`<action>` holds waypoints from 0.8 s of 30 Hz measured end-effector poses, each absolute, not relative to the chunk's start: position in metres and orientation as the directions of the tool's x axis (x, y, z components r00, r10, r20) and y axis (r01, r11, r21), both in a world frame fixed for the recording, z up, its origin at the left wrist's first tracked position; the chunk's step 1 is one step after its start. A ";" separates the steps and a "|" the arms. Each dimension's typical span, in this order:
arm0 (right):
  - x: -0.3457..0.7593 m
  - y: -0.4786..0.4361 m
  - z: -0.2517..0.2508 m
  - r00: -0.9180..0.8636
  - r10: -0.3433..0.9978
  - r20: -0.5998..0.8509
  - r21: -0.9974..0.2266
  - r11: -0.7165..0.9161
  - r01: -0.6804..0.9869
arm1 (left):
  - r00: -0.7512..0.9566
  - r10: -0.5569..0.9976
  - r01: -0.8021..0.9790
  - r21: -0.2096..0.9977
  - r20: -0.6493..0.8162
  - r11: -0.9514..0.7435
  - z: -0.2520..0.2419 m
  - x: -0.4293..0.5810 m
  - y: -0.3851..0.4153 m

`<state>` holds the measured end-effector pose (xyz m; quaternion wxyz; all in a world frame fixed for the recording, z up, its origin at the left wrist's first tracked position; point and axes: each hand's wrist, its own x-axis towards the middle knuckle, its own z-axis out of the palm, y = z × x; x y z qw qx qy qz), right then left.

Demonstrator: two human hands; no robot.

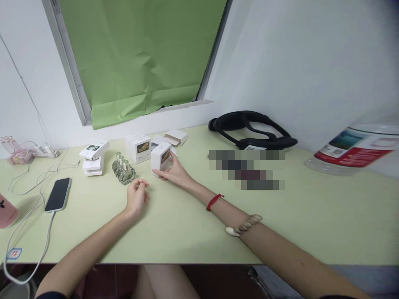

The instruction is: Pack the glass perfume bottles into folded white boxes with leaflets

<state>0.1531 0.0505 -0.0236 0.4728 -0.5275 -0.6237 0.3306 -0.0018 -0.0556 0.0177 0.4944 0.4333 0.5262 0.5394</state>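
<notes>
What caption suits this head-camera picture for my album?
Right hand holding a white box, left hand curled near clear glassware.

Held box: white, dark picture with golden-brown patches. Standing box: same colours. Stacked boxes: white. Glass bottles: clear, greenish tint. Desk: pale yellow-green. Sheet: plain green. Headset: black. Jug: clear; label blue-green, white, red. Phone: dark screen, pale rim. Cable: white. Cup: pink, black motif. Cord bracelet: red. Shell bracelet: cream, brown.
</notes>
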 end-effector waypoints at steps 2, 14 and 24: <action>0.151 0.051 -0.025 -0.049 0.986 0.157 -0.961 0.164 0.221 | -0.139 0.988 -0.083 0.995 -0.061 0.050 0.018 -0.001 -0.055; 0.146 0.063 -0.034 -0.040 0.961 0.275 -0.841 0.260 0.473 | -0.154 0.984 -0.106 0.992 -0.086 0.070 0.018 0.000 -0.054; 0.132 0.083 -0.024 -0.027 0.932 0.362 -0.560 0.240 0.793 | -0.146 0.986 -0.115 0.991 -0.078 0.062 0.017 -0.003 -0.053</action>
